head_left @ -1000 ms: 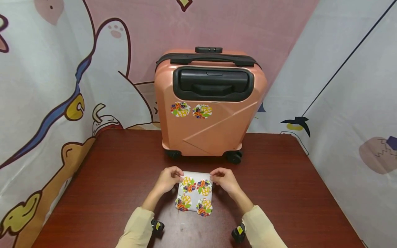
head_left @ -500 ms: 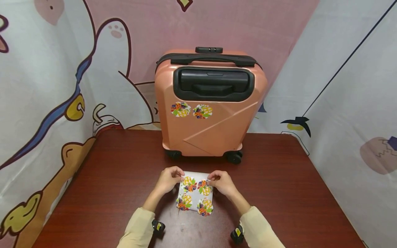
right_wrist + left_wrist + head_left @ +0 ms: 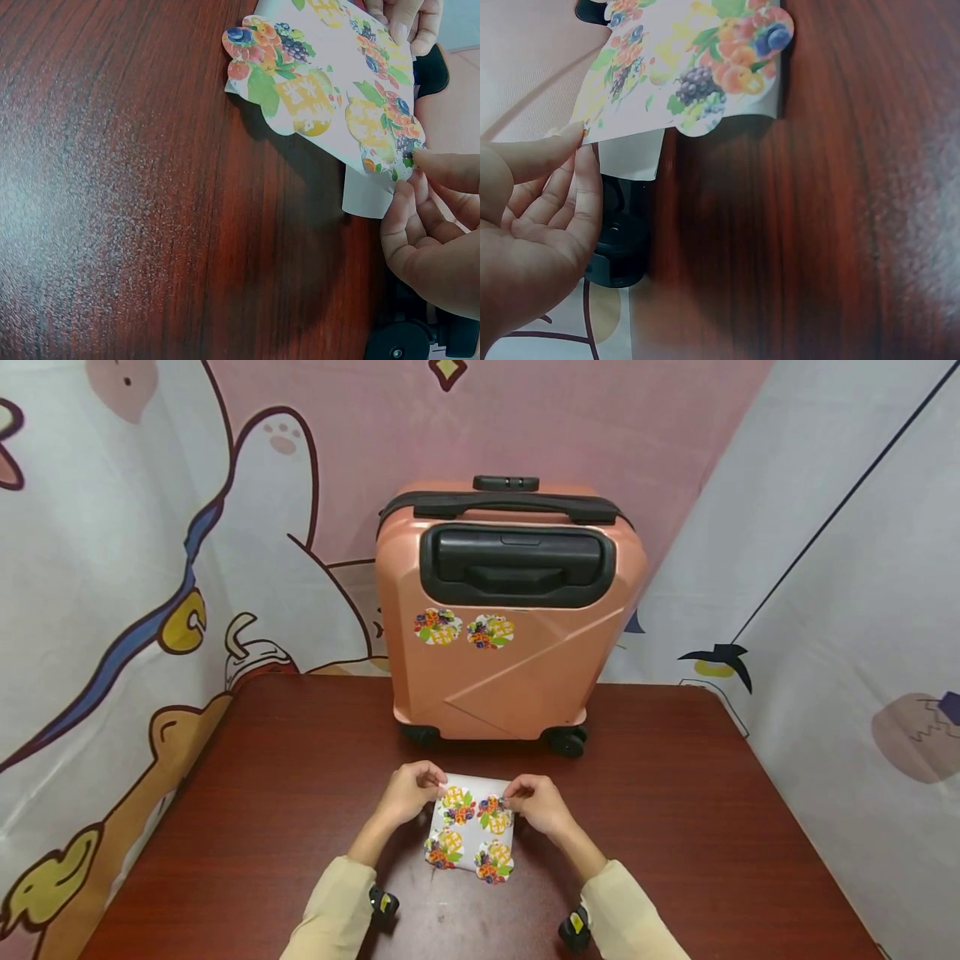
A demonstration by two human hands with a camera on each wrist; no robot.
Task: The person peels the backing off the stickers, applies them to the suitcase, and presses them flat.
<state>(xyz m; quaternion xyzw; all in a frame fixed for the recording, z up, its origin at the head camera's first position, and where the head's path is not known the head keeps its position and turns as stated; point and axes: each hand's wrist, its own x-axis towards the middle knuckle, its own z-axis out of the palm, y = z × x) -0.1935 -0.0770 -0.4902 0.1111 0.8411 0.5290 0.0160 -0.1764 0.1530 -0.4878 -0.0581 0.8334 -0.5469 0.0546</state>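
A white sticker sheet [image 3: 469, 842] with round, colourful fruit stickers is raised above the table in front of the suitcase. My left hand [image 3: 406, 795] pinches its upper left corner between thumb and fingers, seen closely in the left wrist view. At the upper right, my right hand [image 3: 542, 803] pinches the outer edge of a fruit sticker [image 3: 379, 124]. Whether backing paper is caught in that pinch too, I cannot tell. White backing [image 3: 366, 196] extends past the sticker's edge in the right wrist view. The fingertips under the sheet are partly hidden.
An upright orange suitcase [image 3: 498, 697] with a black handle recess [image 3: 517, 564] stands behind the hands. Two fruit stickers [image 3: 438, 627] are on its front. The reddish-brown table [image 3: 675, 827] reaches back to a cartoon-patterned cloth [image 3: 570, 418]. A black device sits at each wrist.
My right hand has shifted slightly left and down, from the sheet's upper right corner to the edge of the upper right sticker. The left hand keeps its hold almost unmoved.
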